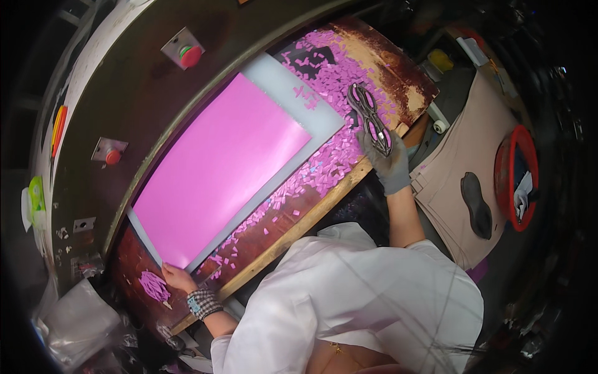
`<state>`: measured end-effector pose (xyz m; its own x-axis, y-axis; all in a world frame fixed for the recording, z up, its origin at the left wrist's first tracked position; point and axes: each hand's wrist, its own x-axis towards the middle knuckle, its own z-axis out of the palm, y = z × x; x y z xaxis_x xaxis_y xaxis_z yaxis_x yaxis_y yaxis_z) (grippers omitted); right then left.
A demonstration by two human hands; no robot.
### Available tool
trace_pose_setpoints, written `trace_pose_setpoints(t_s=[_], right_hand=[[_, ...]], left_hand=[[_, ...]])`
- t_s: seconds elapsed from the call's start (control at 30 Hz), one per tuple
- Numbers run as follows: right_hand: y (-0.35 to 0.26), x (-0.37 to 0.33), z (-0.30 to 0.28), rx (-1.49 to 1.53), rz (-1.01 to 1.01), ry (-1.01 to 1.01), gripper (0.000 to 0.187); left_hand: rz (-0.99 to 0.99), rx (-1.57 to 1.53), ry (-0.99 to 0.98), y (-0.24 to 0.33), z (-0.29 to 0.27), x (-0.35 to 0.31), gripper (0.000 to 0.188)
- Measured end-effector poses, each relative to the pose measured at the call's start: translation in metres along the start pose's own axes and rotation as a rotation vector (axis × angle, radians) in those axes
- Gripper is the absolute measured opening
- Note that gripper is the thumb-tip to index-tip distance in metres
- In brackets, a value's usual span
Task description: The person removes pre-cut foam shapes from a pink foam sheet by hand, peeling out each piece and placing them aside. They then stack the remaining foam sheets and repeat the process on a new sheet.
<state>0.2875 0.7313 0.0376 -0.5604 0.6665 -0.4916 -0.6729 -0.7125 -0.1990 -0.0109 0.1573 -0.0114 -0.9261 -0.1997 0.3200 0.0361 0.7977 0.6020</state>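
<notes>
A smooth pink sheet lies over a pale cutting board on the wooden table. My left hand, bare with a checked cuff at the wrist, pinches the sheet's near-left corner. A grey glove covers my right hand, which is closed around the lower end of a dark cutting die. This die has a long, waisted outline with open cells, and pink shows through them. It is held above the board's right end, over scattered pink offcuts. My right fingers are partly hidden beneath it.
A dark press with a red button runs along the far side. Pink strips lie bundled at the left. On the right are beige sheets with a dark sole-shaped piece, and a red basket.
</notes>
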Motion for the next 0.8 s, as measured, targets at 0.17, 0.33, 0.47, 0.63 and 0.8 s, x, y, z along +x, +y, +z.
trace_pose_setpoints(t_s=[0.17,0.33,0.47,0.63,0.8], right_hand=[[0.005,-0.005,0.013,0.199,0.199,-0.313,0.062],[0.05,-0.038,0.04,0.244,0.347,-0.495,0.065],[0.112,-0.074,0.056,-0.149,0.245,-0.476,0.061],[0.222,-0.093,0.077,-0.43,0.306,-0.511,0.066],[0.312,-0.109,0.092,-0.899,0.238,-0.613,0.063]], left_hand=[[-0.022,-0.044,-0.051,0.0,0.0,0.001,0.037],[0.023,-0.065,-0.053,0.0,0.001,0.001,0.037],[-0.002,-0.151,-0.115,0.002,0.001,-0.002,0.037],[-0.245,-0.348,-0.352,0.005,-0.01,-0.004,0.037],[0.211,0.299,-0.294,0.01,-0.018,0.003,0.036]])
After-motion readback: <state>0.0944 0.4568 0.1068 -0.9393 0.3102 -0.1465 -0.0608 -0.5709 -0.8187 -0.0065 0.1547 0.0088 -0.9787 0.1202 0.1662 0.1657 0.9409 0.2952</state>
